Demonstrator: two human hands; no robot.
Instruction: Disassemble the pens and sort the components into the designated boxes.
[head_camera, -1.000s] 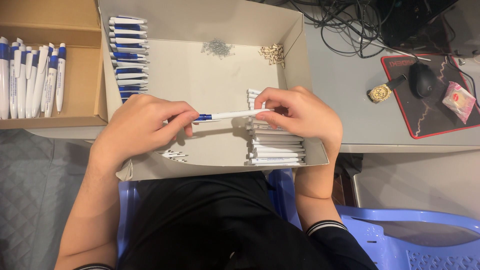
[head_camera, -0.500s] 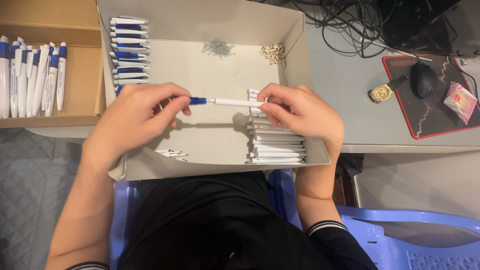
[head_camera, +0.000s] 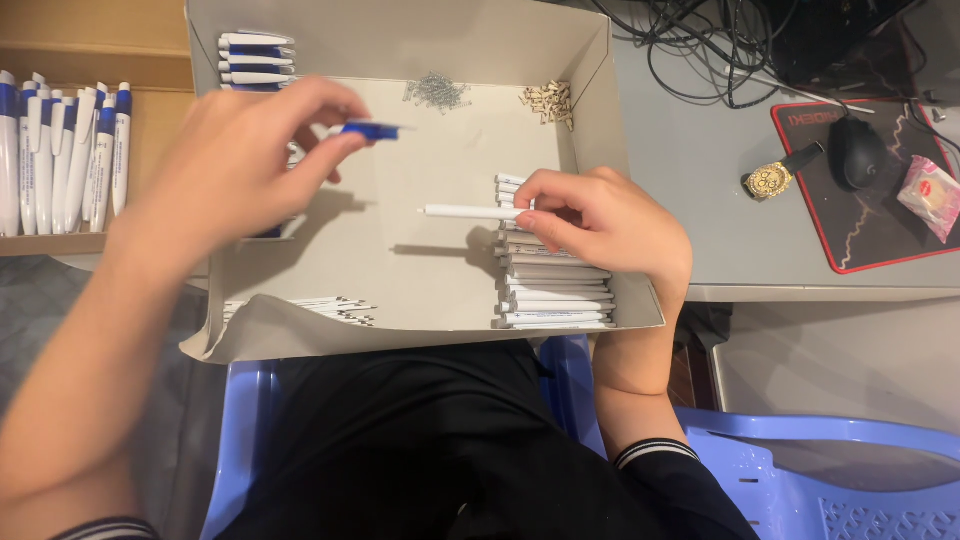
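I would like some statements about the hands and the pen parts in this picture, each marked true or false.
1. The left hand holds a small blue pen part. True.
2. The right hand holds a white pen barrel above the cardboard box. True.
3. The blue part and the white barrel are joined together. False: they are apart, with a clear gap between them.
4. The stack of white barrels lies under the left hand. False: it lies under the right hand.
5. A computer mouse rests on a black pad with a red edge. True.
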